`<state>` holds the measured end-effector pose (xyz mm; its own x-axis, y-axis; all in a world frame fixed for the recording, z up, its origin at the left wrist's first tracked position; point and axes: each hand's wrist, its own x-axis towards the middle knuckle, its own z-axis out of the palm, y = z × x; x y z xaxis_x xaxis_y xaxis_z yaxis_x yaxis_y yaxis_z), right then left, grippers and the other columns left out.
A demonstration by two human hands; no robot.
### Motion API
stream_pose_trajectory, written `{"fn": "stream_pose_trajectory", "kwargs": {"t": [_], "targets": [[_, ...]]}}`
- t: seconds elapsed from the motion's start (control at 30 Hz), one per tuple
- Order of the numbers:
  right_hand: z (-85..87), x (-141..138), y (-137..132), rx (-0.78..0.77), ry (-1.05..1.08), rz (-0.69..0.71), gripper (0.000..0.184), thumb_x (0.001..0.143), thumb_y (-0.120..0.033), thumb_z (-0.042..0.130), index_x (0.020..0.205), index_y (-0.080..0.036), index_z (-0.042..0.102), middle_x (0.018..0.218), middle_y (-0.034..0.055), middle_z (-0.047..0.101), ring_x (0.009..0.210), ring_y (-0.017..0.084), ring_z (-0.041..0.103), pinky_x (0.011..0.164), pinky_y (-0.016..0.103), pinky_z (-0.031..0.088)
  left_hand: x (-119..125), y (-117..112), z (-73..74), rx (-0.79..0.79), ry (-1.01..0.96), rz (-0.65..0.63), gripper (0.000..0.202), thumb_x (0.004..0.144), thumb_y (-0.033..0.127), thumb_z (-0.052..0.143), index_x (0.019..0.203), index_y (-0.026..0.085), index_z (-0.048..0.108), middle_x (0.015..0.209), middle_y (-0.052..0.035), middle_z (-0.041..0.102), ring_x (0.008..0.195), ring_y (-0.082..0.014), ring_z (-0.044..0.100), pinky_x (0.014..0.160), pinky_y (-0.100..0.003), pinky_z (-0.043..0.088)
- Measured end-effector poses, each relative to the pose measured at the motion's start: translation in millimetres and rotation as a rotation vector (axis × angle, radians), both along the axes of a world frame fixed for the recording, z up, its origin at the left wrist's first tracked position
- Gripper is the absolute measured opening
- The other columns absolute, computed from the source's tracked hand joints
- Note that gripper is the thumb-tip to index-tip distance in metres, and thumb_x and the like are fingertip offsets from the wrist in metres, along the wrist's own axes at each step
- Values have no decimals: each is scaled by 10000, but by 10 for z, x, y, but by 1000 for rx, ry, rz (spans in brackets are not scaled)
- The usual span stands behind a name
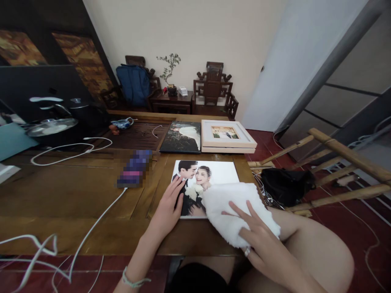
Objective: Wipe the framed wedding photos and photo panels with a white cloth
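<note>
A photo panel [226,170] with a printed couple lies flat near the front edge of the wooden table. My left hand [166,205] rests on its left side, fingers stretched out flat across the picture and the thumb apart. Over the panel's lower right part is spread a fluffy white cloth [224,203], which hangs past the table edge toward my thigh. My right hand [255,232] presses on this cloth with some fingers spread on top and the others bent at its near edge. The cloth hides the panel's lower right corner.
Behind the panel lie a dark photo panel [180,138] and stacked light-framed pictures [250,142]. A phone [134,169] on a white cable [97,221] is to the left. A glass-lidded pot [51,129] stands farther left. A bamboo chair frame [345,150] is at the right.
</note>
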<state>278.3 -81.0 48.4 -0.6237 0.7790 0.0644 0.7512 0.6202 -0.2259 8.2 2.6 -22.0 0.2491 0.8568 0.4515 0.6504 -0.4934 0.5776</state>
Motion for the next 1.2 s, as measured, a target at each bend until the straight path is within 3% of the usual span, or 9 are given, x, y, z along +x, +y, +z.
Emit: {"fn": "stream_pose_trajectory", "kwargs": {"t": [0.2,0.33,0.43,0.53,0.63,0.77,0.87,1.0,1.2], "targets": [[-129,57,646,73,69,-61,382,675,-9,438,980,-160,610,1388,189,460,1343,296,333,1098,617,164,-5,-3,1,-10,0,-6,413,948,193,362,1357,222,413,1448,-105,411,1381,-232,311,1118,-506,292],[-168,68,1196,109,123,-93,361,806,-78,416,1108,-175,587,1315,163,547,1335,302,349,1067,645,190,-2,-2,0,-18,-6,-5,414,949,196,359,1358,225,413,1453,-99,408,1383,-229,308,1119,-492,297],[-177,55,1379,118,140,-141,401,814,-77,414,1171,-185,562,1349,148,518,1336,308,347,1062,646,190,-2,2,-3,-19,-5,-5,415,949,199,360,1359,221,414,1452,-104,411,1384,-229,305,1120,-488,293],[-204,34,1250,122,110,-154,370,780,-56,418,1095,-156,586,1339,178,519,1354,310,311,1062,650,180,-2,5,-3,-14,-3,-9,414,949,193,357,1359,203,415,1446,-116,417,1382,-226,309,1121,-488,291],[-213,7,855,128,73,-147,298,728,-35,431,945,-140,607,1394,215,443,1356,322,302,1080,640,169,1,3,0,-9,3,-9,415,948,189,358,1359,198,414,1445,-119,418,1380,-227,315,1117,-491,298],[-111,-15,234,97,12,-95,323,615,14,420,816,-175,587,1451,152,383,1380,319,236,1095,628,189,12,0,-6,7,-7,0,416,946,189,365,1358,217,413,1445,-114,416,1372,-236,331,1109,-504,310],[7,27,-9,35,-21,0,344,561,26,414,773,-192,577,1452,110,389,1380,309,231,1108,614,179,19,1,-14,12,-19,-3,411,945,191,367,1351,222,421,1440,-111,422,1373,-235,328,1110,-504,310],[46,170,164,-31,9,45,314,556,18,416,725,-196,571,1460,94,373,1373,289,255,1118,557,211,19,4,-17,-1,-24,2,411,945,197,366,1351,226,426,1443,-109,419,1372,-237,329,1114,-503,300],[-100,211,966,59,67,-27,317,748,-47,427,967,-190,606,1347,148,520,1348,271,328,1092,589,217,8,2,-5,6,-20,-7,412,946,198,362,1352,223,428,1445,-103,419,1375,-231,324,1115,-487,304]]}}
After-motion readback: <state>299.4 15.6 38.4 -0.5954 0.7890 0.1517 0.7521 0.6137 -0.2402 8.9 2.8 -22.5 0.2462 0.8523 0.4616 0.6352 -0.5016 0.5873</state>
